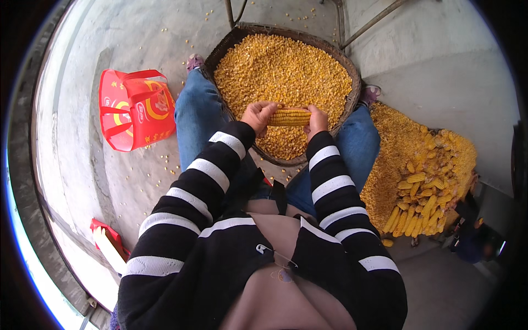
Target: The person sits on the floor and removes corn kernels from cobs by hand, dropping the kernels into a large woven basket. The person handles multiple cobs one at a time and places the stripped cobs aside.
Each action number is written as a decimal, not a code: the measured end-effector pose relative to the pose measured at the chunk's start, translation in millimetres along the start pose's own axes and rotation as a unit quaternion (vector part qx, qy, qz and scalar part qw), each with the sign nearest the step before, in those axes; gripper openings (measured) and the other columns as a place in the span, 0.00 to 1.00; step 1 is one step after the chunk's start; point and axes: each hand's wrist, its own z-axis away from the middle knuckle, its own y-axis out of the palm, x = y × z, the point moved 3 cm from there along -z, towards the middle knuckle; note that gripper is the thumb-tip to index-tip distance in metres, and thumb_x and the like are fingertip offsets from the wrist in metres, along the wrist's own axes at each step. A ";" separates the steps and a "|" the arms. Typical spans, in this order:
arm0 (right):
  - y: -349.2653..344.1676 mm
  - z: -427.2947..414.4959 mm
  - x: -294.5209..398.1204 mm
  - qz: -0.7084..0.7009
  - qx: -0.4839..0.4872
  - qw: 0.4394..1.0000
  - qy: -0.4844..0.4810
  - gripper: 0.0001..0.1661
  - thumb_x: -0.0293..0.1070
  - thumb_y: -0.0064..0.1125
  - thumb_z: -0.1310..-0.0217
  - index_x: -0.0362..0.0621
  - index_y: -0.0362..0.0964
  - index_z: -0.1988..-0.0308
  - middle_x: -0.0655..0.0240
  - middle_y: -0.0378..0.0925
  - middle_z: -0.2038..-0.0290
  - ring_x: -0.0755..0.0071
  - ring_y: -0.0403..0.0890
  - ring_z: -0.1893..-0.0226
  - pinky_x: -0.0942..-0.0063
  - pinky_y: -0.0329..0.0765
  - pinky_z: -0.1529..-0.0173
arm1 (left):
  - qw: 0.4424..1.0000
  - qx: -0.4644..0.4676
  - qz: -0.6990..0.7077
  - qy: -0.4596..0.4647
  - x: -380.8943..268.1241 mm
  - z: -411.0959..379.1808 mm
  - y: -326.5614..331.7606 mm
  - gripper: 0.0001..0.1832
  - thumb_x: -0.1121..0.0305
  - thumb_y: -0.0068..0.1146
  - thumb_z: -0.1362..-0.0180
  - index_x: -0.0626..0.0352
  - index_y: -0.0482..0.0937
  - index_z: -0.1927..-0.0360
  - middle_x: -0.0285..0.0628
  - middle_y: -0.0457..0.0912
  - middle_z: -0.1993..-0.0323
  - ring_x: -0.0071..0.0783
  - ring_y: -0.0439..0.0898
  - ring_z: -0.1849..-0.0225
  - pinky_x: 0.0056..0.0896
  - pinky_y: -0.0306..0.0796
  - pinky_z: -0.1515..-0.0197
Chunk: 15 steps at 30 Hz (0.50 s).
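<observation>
Between my two hands lies a dried corn cob (291,117), held level, its visible side covered in rows of yellow kernels. My left hand (259,117) grips one end, with the thumb along the cob's upper edge. Around the other end my right hand (317,120) is closed, most of its fingers hidden behind the cob. Directly below is a wide woven basket (354,78), set between my knees. Loose corn kernels (284,70) fill it in a broad heap.
A red bag with printed writing (138,109) stands on the concrete floor (136,181) at left. To the right, a large kernel pile (383,156) carries several whole cobs (412,218). A pole (373,22) slants from the basket's far right rim. Stray kernels dot the floor.
</observation>
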 end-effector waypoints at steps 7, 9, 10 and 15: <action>1.3 1.4 -3.7 0.008 -0.021 0.999 0.024 0.11 0.39 0.46 0.49 0.44 0.69 0.75 0.71 0.63 0.86 0.77 0.56 0.93 0.77 0.48 0.89 | 0.989 -0.029 0.131 -0.068 5.6 -5.1 -7.2 0.16 0.55 0.49 0.44 0.59 0.75 0.65 0.35 0.75 0.75 0.24 0.67 0.91 0.23 0.58 0.93; 0.4 -1.7 -7.8 -0.004 -0.035 0.999 0.041 0.10 0.39 0.47 0.50 0.45 0.67 0.76 0.71 0.62 0.87 0.76 0.55 0.93 0.77 0.48 0.89 | 0.981 0.021 0.187 -0.052 -6.2 0.4 4.6 0.16 0.56 0.51 0.45 0.59 0.75 0.66 0.36 0.76 0.69 0.25 0.69 0.89 0.23 0.59 0.92; -0.2 -2.6 -9.5 -0.009 -0.041 0.998 0.048 0.10 0.39 0.48 0.50 0.45 0.66 0.76 0.71 0.61 0.87 0.76 0.55 0.93 0.77 0.48 0.89 | 0.990 -0.004 0.140 -0.004 -0.8 -3.5 5.1 0.15 0.59 0.47 0.44 0.60 0.75 0.62 0.37 0.79 0.71 0.22 0.69 0.88 0.19 0.59 0.91; 2.2 -4.2 -17.6 0.007 -0.040 0.998 0.052 0.10 0.39 0.48 0.50 0.46 0.64 0.77 0.71 0.60 0.87 0.76 0.55 0.92 0.77 0.48 0.88 | 0.997 -0.021 0.076 -0.019 0.4 -4.3 -4.1 0.13 0.65 0.42 0.45 0.61 0.76 0.65 0.35 0.77 0.75 0.21 0.67 0.89 0.18 0.58 0.91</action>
